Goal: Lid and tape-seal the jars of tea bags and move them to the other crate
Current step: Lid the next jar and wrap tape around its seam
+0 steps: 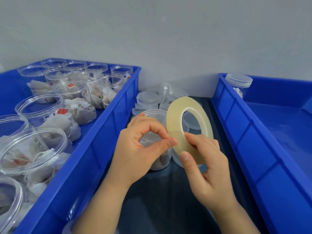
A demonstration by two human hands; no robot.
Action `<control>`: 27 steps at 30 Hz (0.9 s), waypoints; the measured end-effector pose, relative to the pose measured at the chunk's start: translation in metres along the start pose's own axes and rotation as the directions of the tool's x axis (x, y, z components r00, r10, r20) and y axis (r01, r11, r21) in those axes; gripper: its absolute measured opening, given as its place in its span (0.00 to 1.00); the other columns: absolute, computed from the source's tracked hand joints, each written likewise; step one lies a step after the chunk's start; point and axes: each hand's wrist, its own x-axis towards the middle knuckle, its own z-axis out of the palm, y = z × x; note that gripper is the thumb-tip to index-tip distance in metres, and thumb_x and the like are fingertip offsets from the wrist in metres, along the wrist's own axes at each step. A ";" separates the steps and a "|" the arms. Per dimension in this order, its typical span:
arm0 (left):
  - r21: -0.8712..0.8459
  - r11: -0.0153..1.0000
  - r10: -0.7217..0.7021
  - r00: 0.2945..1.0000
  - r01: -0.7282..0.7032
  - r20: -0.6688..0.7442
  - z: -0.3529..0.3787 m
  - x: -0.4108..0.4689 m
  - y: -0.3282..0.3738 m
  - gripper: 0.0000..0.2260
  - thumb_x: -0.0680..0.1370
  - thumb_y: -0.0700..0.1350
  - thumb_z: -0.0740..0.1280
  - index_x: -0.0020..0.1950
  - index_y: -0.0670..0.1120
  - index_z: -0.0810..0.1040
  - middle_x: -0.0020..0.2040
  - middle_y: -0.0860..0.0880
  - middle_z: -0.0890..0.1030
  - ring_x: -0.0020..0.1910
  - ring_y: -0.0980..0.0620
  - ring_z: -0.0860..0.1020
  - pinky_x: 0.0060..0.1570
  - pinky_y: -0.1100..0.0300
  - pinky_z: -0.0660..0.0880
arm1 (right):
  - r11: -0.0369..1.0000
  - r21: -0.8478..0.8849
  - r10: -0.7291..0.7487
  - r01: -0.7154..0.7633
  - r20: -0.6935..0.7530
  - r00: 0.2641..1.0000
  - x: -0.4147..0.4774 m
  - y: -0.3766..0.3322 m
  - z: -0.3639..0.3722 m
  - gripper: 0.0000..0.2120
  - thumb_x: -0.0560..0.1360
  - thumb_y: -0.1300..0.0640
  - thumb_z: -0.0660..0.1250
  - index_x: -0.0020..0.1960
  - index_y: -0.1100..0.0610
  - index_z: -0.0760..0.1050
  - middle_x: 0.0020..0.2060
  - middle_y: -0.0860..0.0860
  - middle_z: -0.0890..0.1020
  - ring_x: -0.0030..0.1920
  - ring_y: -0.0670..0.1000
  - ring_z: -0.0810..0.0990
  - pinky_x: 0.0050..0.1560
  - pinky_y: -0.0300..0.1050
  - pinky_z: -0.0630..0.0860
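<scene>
Two blue crates flank the job. Left crate (108, 125) is packed with open jars (40, 107) of tea bags (81, 114). Right crate (244, 141) shows one lidded jar (238, 81) in its far corner, so feed on one side and finished on the other, I'd judge. Dark bench (168, 200) strip between them is the work spot. On it the jar in work (152, 115) stands with its lid on, directly behind the left hand. Loose lids (147, 97) are piled beyond it toward the wall, in reach for the next jars. Tape roll (173, 119) is held up on edge over that jar, hole toward the camera. Right hand (207, 161) steadies it: thumb on the near face, fingers curled round behind the lower rim. Left hand (140, 149) has thumb and forefinger tips pinched onto the roll's left edge, other fingers curled. That reads as picking for the free end. Step: this jar is lidded, sealing not yet started. Can't make out the tape end itself (clear film), whether any has lifted, or whether the right-crate jar is taped. Jar's middle is hidden by the left hand. Nearest left-crate jars are cut off by the frame edge.
</scene>
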 end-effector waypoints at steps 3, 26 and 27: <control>0.012 1.000 0.014 0.995 -0.013 -0.101 0.007 -0.003 0.000 0.06 0.68 0.52 0.72 0.38 0.53 0.78 0.38 0.58 0.81 0.43 0.55 0.80 0.69 0.55 0.64 | 1.000 -0.009 0.003 -0.003 -0.001 1.000 0.001 0.000 -0.002 0.12 0.74 0.53 0.61 0.56 0.43 0.71 0.44 0.38 0.78 0.46 0.39 0.74 0.49 0.38 0.69; 0.007 0.998 -0.061 0.997 0.061 -0.051 0.001 -0.001 0.001 0.06 0.65 0.56 0.73 0.37 0.56 0.81 0.38 0.61 0.83 0.43 0.60 0.80 0.67 0.62 0.65 | 0.997 -0.068 -0.020 0.020 -0.004 1.000 0.002 0.000 -0.002 0.11 0.74 0.54 0.61 0.56 0.47 0.72 0.45 0.36 0.75 0.48 0.32 0.71 0.47 0.41 0.69; 0.018 0.997 -0.078 0.996 0.078 -0.039 0.001 0.000 0.000 0.07 0.65 0.57 0.72 0.37 0.55 0.82 0.38 0.62 0.83 0.44 0.60 0.80 0.68 0.63 0.64 | 0.997 -0.070 -0.018 0.018 -0.003 1.000 0.002 0.000 -0.002 0.11 0.74 0.54 0.61 0.56 0.47 0.72 0.44 0.35 0.75 0.48 0.32 0.71 0.47 0.42 0.70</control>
